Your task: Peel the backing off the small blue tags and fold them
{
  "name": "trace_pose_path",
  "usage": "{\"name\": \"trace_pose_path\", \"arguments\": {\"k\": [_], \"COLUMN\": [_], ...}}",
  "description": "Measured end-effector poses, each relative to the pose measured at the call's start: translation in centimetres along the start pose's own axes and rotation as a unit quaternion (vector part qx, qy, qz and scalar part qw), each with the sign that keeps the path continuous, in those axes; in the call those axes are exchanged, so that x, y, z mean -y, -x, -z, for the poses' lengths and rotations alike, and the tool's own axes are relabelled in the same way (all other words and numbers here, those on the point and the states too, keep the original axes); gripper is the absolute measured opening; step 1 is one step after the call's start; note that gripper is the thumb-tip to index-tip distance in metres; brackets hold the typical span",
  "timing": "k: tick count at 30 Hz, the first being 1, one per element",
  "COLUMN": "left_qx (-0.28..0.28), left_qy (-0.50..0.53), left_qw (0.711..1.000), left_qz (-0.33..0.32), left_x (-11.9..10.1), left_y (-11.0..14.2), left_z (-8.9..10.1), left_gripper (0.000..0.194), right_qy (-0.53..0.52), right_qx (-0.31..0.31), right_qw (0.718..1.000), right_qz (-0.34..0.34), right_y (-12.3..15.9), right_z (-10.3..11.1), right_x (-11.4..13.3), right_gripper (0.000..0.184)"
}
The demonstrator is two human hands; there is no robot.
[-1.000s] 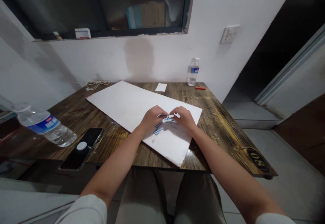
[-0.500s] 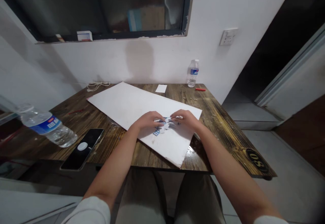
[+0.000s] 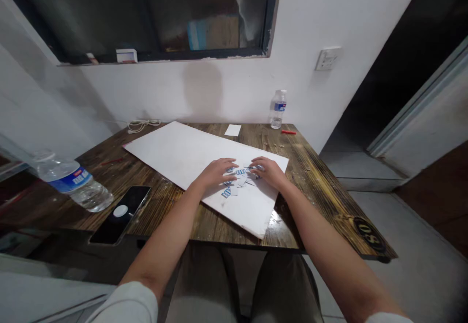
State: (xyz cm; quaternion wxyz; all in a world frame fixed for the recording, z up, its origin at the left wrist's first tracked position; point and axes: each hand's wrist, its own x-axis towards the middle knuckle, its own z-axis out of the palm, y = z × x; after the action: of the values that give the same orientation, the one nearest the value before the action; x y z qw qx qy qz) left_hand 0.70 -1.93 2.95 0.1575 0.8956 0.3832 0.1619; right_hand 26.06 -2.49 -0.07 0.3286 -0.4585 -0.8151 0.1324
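Several small torn paper pieces (image 3: 238, 179) with blue striped printing lie scattered on a large white board (image 3: 183, 151), between my two hands. My left hand (image 3: 217, 174) rests flat on the board, its fingertips over the pieces at their left side. My right hand (image 3: 265, 172) lies with its fingers on the pieces' right end. Neither hand visibly grips anything. Some of the pieces are hidden under my fingers.
The board lies aslant on a dark wooden table (image 3: 303, 167). A phone (image 3: 120, 214) and a water bottle (image 3: 73, 184) are to the left. Another bottle (image 3: 278, 109), a white slip (image 3: 233, 130), a red pen (image 3: 288, 131) and a white cable (image 3: 141, 126) are at the back.
My hands have moved apart from their pinched position over the paper and now lie flatter. The paper pieces are spread out on the board instead of bunched together.
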Motion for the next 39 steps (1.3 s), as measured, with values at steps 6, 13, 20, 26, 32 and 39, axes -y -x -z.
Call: {"name": "trace_pose_path", "arguments": {"k": [6, 13, 20, 26, 32, 39], "left_qx": [0.117, 0.153, 0.091, 0.151, 0.127, 0.095], "left_qy": [0.033, -0.102, -0.034, -0.041, -0.092, -0.094], "left_qw": [0.985, 0.983, 0.991, 0.982, 0.986, 0.989], "left_qz": [-0.123, -0.007, -0.089, -0.104, -0.054, -0.062], "left_x": [-0.6, -0.3, -1.2, -1.0, -0.7, -1.0], "left_y": [-0.5, 0.0, -0.3, -0.2, 0.0, -0.3], "left_z": [-0.9, -0.9, -0.7, -0.8, -1.1, -1.3], "left_gripper": [0.037, 0.085, 0.047, 0.050, 0.074, 0.059], "right_qy": [0.037, 0.073, 0.045, 0.095, 0.074, 0.093], "right_qx": [0.090, 0.142, 0.037, 0.097, 0.081, 0.028], "right_qw": [0.995, 0.986, 0.994, 0.982, 0.986, 0.989], "right_qz": [0.019, -0.041, -0.089, -0.131, -0.126, -0.109], "right_y": [0.0, 0.5, 0.0, 0.9, 0.7, 0.4], "right_z": [-0.6, -0.8, 1.0, 1.3, 1.3, 1.3], "right_x": [-1.3, -1.8, -2.3, -1.0, -1.0, -1.2], "right_gripper": [0.032, 0.098, 0.038, 0.050, 0.041, 0.009]}}
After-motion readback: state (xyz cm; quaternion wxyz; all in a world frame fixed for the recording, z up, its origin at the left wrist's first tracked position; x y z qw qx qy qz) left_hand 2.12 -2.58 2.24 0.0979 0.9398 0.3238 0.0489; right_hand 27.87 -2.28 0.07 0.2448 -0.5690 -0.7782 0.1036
